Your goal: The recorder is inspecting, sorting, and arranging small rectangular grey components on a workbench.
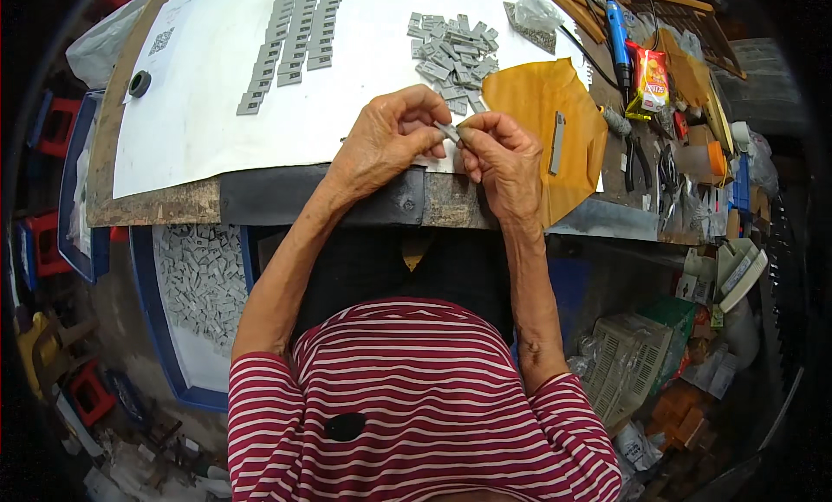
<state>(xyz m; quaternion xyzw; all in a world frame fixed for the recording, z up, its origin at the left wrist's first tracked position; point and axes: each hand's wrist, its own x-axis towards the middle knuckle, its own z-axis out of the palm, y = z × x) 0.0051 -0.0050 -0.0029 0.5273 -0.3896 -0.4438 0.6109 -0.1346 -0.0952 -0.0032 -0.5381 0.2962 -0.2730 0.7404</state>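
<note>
Between the fingertips of both hands is a small flat grey piece (450, 132), held above the table's near edge. My left hand (390, 140) pinches its left end with the thumb and fingers. On the other end, the thumb and forefinger of my right hand (504, 161) are closed. Just beyond the hands lies a loose heap of similar grey pieces (455, 51). Farther left, more of them form long overlapping rows (286, 38) on the white sheet (195, 120). A thin grey bar (556, 143) rests on the brown paper (520, 90) to the right of my right hand.
A blue tray (186, 389) full of grey pieces sits below the table's left side. At the right are a blue pen-shaped tool (618, 34), a red snack packet (650, 79) and pliers (639, 164). A black ring (139, 84) lies at the left.
</note>
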